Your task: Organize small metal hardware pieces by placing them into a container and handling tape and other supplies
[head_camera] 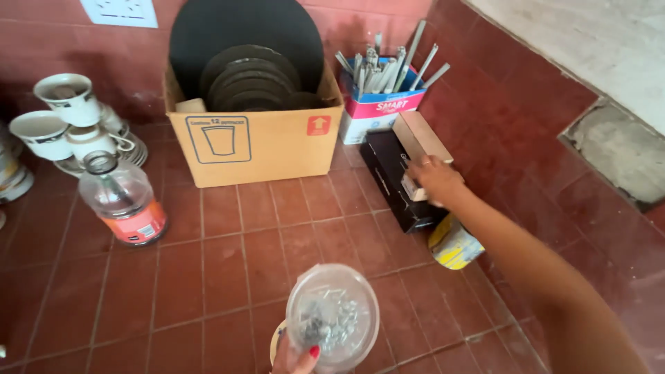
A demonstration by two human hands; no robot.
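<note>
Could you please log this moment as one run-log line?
left hand: holds clear tub of screws | right hand: on tan box atop black box

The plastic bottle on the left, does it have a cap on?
No, the plastic bottle stands upright on the tiled counter with its neck open and uncapped.

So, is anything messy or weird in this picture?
A few things look odd. The cups on the left are heaped crookedly on their saucers, some tipped sideways. The tan box under the right hand lies slanted across the black box. A wall tile on the right is missing, showing bare grey.
</note>
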